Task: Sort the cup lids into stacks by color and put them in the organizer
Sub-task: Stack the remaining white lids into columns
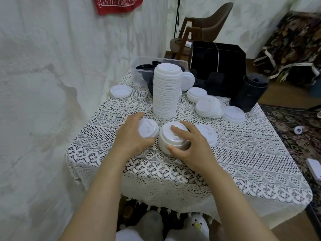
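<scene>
Your two bare forearms reach out over a white lace tablecloth (243, 153), an open crochet with the dark table showing through its holes. Your left hand (133, 136) curls its fingers round the rim of a single white lid (148, 130). It is a smooth, domed plastic disc with a raised sip tab, and you hold it tilted just beside the short stack (169, 138). Your right hand (191, 146) clamps that short stack of nested white lids: the thumb presses its near wall, the forefinger lies across the top, and the other fingers wrap the far side. The stack's base seems to sit on the cloth.

Behind your hands stands a tall stack (166, 91) of white lids, a ribbed column leaning slightly. Loose white lids (208, 105) lie overlapping to its right, one flat lid (206, 134) lies by your right hand, and an upturned lid (121, 91) lies well apart on the left. A black stack (250, 92) of matte lids stands at the table's far right edge. Beside it is the black organizer (218, 66) — boxy, glossy, split by a thin divider. A clear plastic tub (144, 66) at the far left corner holds black lids (145, 68).
</scene>
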